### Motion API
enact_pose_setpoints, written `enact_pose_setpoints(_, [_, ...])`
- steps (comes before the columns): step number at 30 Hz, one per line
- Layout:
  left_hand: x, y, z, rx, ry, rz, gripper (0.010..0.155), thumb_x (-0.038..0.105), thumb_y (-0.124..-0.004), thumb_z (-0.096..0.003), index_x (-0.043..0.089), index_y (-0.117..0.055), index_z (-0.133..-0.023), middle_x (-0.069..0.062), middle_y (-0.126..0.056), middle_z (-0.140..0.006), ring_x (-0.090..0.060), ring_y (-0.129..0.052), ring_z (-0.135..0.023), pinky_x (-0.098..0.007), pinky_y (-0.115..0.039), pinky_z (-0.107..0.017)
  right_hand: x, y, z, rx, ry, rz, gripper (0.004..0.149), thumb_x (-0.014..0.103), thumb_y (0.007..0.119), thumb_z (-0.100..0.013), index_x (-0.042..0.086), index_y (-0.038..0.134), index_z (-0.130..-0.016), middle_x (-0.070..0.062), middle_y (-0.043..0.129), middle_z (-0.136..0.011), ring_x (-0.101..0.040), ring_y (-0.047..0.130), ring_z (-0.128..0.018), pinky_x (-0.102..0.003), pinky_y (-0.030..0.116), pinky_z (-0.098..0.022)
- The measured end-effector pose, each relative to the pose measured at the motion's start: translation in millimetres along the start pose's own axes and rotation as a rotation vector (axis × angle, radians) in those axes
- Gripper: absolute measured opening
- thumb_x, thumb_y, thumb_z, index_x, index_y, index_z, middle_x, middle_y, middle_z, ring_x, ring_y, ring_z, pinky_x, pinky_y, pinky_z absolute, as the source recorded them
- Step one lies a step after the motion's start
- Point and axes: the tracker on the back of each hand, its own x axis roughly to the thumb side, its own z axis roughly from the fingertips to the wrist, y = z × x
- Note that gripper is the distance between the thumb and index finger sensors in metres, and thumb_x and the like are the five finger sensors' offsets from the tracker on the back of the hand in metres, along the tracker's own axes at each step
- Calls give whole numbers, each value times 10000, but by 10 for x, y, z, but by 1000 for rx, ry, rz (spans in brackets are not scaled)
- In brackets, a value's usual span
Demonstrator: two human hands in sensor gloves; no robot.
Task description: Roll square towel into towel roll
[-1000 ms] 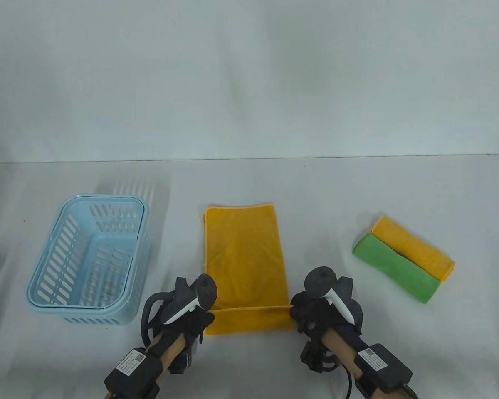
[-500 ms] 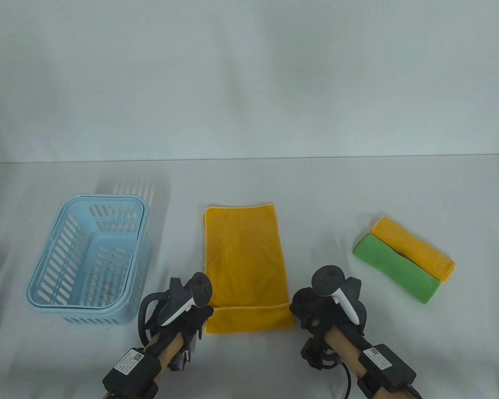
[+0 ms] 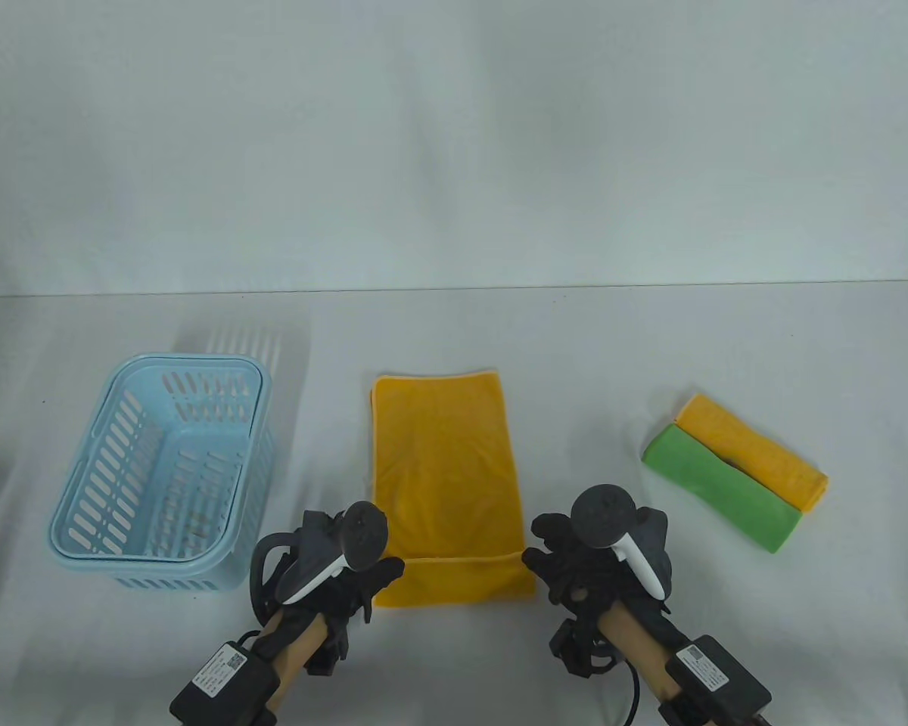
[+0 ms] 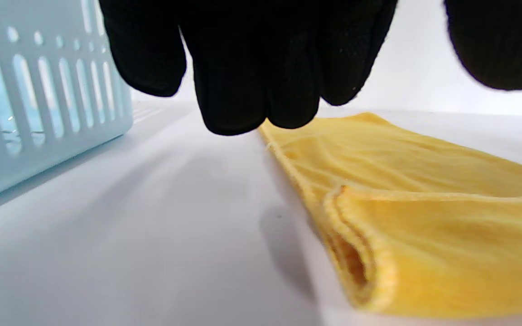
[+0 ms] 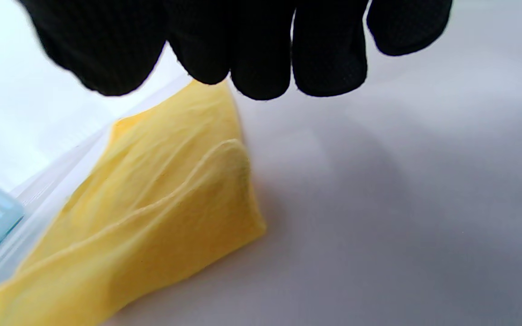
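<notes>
bright, even overhead light; soft shadows on table (image 3: 454, 650); wrist views blurred close up, slightly overexposed.

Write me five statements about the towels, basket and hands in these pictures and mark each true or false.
1. The near end of the yellow towel is folded over once. True.
2. The blue basket holds a rolled towel. False: no towel shows in it.
3. The left hand grips the fold. False: in the left wrist view its fingers hang above the table, holding nothing.
4. A green towel lies beside another folded yellow towel. True.
5. The right hand rests on the basket. False: it is at the fold's right end.
</notes>
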Motion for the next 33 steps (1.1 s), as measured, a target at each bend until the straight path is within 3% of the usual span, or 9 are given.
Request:
enact_pose_setpoints(3, [114,-6,53,-7,-75,-23,777,643,-782,-297,339,-667,-1003,52,-794,-1009,-264,-889,-893,-535,-697,-695,105,53,65,5,-69,57,656,517,826,-296,312,681,-902,23,793,-915,-306,819,-826,-567,653,-631])
enact_pose_setpoints(7, [298,-138,73,-98,-220,-94,754,597,-780,-312,382,-612,-1014,65,-696,-1064,-248,-796,-969,-527,-660,-726,223,202,103,85,-188,133,687,491,829,-303,317,612,-932,21,697,-981,-314,716,-917,-578,594,-674])
enact_pose_setpoints(11, [402,-313,52,-149,-232,-204,738,571,-778,-321,389,-614,-1018,55,-672,-1082,-253,-779,-985,-520,-662,-726,261,379,96,130,-219,257,679,395,846,-324,308,584,-945,25,623,-1028,-315,643,-972,-576,549,-710])
enact_pose_setpoints(14, [421,-385,46,-167,-231,-250,732,556,-778,-325,358,-639,-1017,44,-670,-1085,-264,-799,-974,-492,-699,-708,266,473,83,108,-218,357,664,367,847,-328,287,612,-944,17,627,-1035,-320,638,-982,-574,535,-722])
enact_pose_setpoints(17, [418,-414,54,-178,-227,-258,734,544,-777,-333,325,-631,-1018,33,-648,-1086,-263,-790,-976,-472,-717,-697,264,543,77,77,-238,452,673,415,843,-317,275,634,-941,19,626,-1040,-317,643,-984,-569,539,-723])
enact_pose_setpoints(24, [423,-411,64,-173,-225,-276,742,544,-776,-333,331,-600,-1022,30,-625,-1086,-254,-778,-973,-460,-718,-698,258,626,55,-35,-273,548,605,422,863,-304,283,687,-866,40,674,-989,-287,744,-911,-550,612,-690])
enact_pose_setpoints(29, [413,-431,54,-166,-213,-286,761,558,-773,-329,349,-549,-1026,37,-595,-1085,-237,-759,-970,-459,-700,-711,275,635,56,-108,-299,553,488,361,834,-338,274,754,-812,34,757,-935,-283,820,-854,-532,659,-668])
enact_pose_setpoints(33, [401,-462,28,-170,-202,-299,806,582,-766,-322,348,-473,-1036,47,-548,-1083,-221,-721,-960,-468,-671,-721,259,565,32,-97,-282,504,475,371,821,-341,293,783,-808,50,796,-921,-263,852,-847,-518,683,-659])
